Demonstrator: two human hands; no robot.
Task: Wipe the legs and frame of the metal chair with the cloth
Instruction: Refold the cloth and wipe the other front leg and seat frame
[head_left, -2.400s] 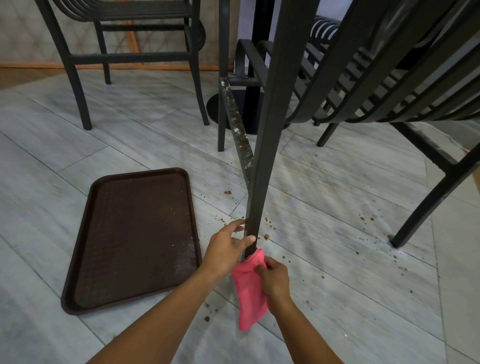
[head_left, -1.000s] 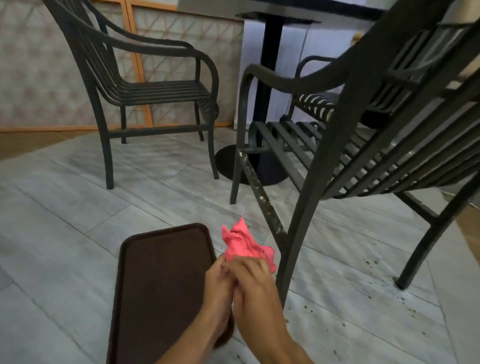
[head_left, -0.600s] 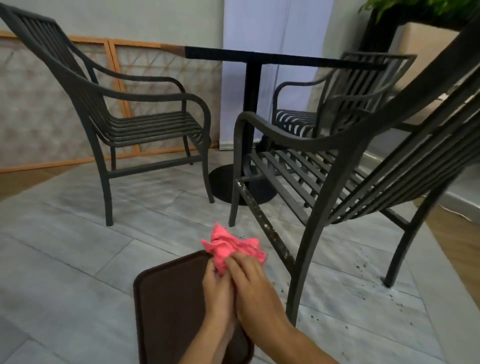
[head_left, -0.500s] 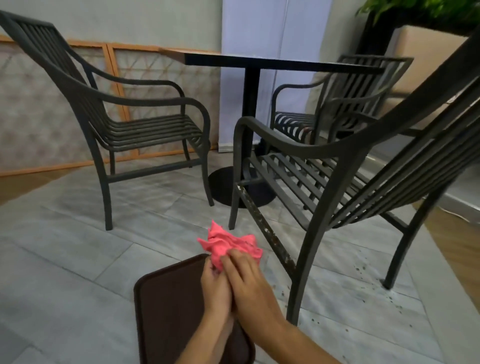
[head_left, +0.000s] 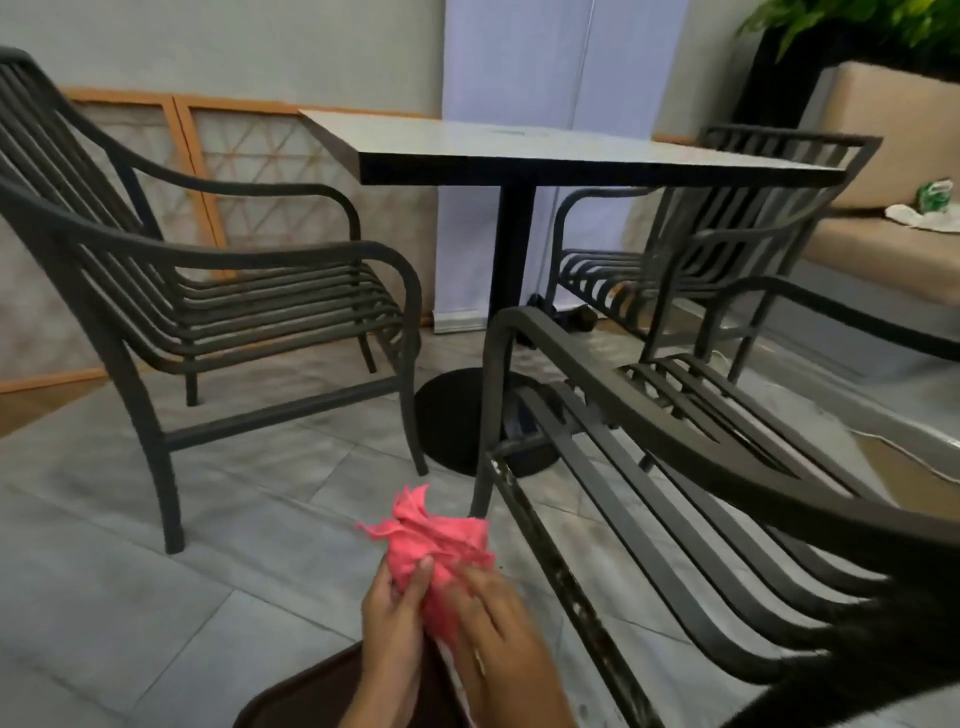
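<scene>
- Both hands hold the pink cloth (head_left: 439, 545) bunched between them, low in the middle of the view.
- The left hand (head_left: 392, 618) curls around the cloth's left side, thumb pressed on the fabric.
- The right hand (head_left: 501, 636) covers the cloth's lower right, fingers (head_left: 470, 584) bent and spread over it; it is blurred.
- The cloth's crumpled points stick up above the fingertips, touching no chair.
- The chair (head_left: 675, 519) stands just right of the hands; its side rail (head_left: 566, 587), speckled with pale grime, runs close beside the right hand, apart from it.
- A dark tray (head_left: 306, 699) lies under the wrists on the tiled floor (head_left: 156, 597).
- Beyond the hands stands a table (head_left: 545, 150) with a second chair (head_left: 208, 291) to the left and a third (head_left: 727, 223) far right.
</scene>
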